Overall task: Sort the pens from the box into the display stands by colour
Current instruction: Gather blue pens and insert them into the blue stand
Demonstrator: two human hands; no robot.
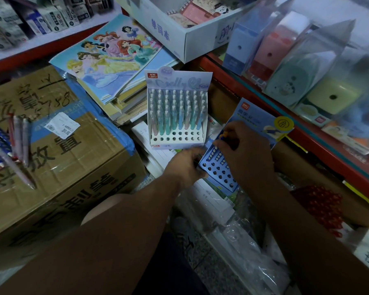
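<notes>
Currently right hand [247, 154] pinching pen [223, 135] upright, cap up, over blue stand [217, 173], left hand [183, 165] gripping its edge

Before me a heap of wrapped exercise books [156, 150] carries the white stand [177, 116] and the blue stand [219, 169] (this one tilted). On my left a taped cardboard carton [58, 158] bears loose pens [19, 137]; the red shelf [332, 158] holds boxed sharpeners [330, 94].

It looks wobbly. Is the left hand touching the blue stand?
Touching. The head view shows the left hand gripping the near-left edge of the blue stand.
</notes>
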